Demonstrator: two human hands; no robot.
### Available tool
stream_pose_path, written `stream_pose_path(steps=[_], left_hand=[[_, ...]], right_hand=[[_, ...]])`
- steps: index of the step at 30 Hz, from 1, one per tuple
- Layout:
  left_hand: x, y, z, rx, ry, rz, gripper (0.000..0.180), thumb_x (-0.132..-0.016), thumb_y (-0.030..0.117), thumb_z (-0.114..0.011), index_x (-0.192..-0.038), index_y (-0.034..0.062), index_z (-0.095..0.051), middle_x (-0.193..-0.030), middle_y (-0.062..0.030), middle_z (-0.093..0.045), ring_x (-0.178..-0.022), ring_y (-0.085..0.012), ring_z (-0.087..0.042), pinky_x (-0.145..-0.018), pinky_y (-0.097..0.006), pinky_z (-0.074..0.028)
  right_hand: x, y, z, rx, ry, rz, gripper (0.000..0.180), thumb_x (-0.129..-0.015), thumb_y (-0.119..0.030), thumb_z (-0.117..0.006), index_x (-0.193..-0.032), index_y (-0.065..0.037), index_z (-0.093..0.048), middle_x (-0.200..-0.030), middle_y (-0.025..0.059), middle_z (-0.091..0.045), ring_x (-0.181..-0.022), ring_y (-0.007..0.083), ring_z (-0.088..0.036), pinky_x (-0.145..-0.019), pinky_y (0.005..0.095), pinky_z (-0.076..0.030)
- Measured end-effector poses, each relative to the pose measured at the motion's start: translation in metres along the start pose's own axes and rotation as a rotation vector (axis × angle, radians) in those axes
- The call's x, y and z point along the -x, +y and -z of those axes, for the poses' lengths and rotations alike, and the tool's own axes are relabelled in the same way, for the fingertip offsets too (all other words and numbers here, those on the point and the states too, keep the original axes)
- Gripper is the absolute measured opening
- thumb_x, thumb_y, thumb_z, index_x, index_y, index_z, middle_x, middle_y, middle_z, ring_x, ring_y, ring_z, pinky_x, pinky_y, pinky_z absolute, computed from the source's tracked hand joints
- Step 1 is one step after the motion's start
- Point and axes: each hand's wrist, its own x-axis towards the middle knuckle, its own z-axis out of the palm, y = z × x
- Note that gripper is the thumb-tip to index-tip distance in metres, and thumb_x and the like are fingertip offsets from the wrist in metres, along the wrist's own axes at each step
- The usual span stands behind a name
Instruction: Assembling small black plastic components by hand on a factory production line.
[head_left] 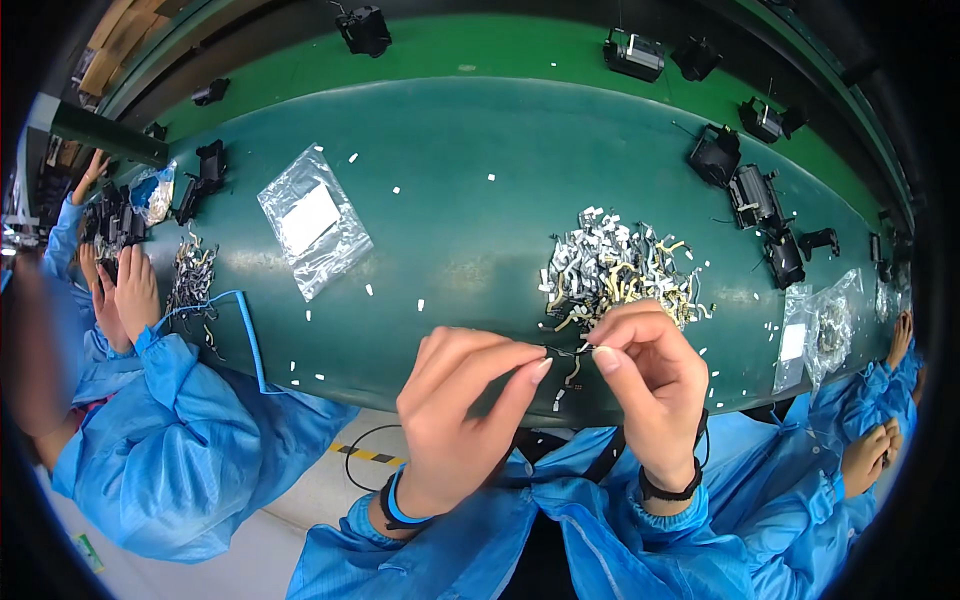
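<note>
Over the near edge of the green table (470,225), my left hand (460,410) pinches one end of a thin wire lead (566,351) between thumb and fingertips. The other end sits in a pinch of my right hand (655,390); its tip is partly hidden by the fingers. A loose cable with a white end (559,396) lies on the table just below the gap between my hands. Beyond my right hand rises a heap of short cables (615,262), white, yellow and dark, with small connectors. Both wrists wear dark bands, the left a blue one too.
A clear plastic bag with a white label (312,218) lies left of centre. Small white scraps (491,177) dot the table. Black housings (752,195) line the far right. Co-workers in blue sleeves (180,430) sit on both sides; a bent blue cord (250,335) lies at left.
</note>
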Motion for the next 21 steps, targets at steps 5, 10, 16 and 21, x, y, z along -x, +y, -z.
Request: stream_pose_path(steps=[5,10,16,21], left_hand=[[0.000,0.003,-0.016,0.157,-0.137,0.197,0.025,-0.077,-0.006,-0.081,-0.100,-0.0024,-0.076,-0.102,-0.0146,-0.074,-0.084,-0.0224,-0.069,-0.075,-0.031,-0.055],[-0.003,0.000,-0.023,0.072,-0.074,0.001,0.029,-0.077,-0.008,-0.081,-0.104,0.0007,-0.078,-0.102,-0.0112,-0.071,-0.083,-0.0206,-0.069,-0.073,-0.029,-0.056],[-0.010,0.010,-0.024,0.191,-0.066,0.155,0.022,-0.082,-0.005,-0.080,-0.104,-0.0028,-0.077,-0.105,-0.0136,-0.073,-0.091,-0.0216,-0.071,-0.076,-0.030,-0.057],[-0.005,-0.001,-0.020,0.381,-0.182,0.246,0.013,-0.088,-0.005,-0.075,-0.101,-0.0044,-0.075,-0.096,-0.0126,-0.074,-0.087,-0.0196,-0.071,-0.075,-0.031,-0.056]], right_hand=[[0.005,0.005,-0.010,-0.264,0.073,-0.105,0.010,-0.096,0.010,-0.063,-0.106,0.005,-0.062,-0.107,0.0121,-0.063,-0.091,0.0127,-0.064,-0.079,0.0246,-0.054],[0.005,0.020,-0.007,0.040,0.075,0.030,0.017,-0.093,0.014,-0.064,-0.110,0.009,-0.063,-0.109,0.0130,-0.064,-0.095,0.0158,-0.068,-0.077,0.0253,-0.058],[0.000,0.022,0.006,0.023,0.058,0.063,0.015,-0.090,0.014,-0.067,-0.103,0.006,-0.065,-0.108,0.0151,-0.067,-0.086,0.0146,-0.067,-0.076,0.0239,-0.055],[0.005,0.008,0.004,-0.170,0.154,-0.216,0.011,-0.090,0.013,-0.066,-0.097,0.005,-0.063,-0.093,0.0122,-0.069,-0.075,0.0146,-0.068,-0.068,0.0255,-0.057]])
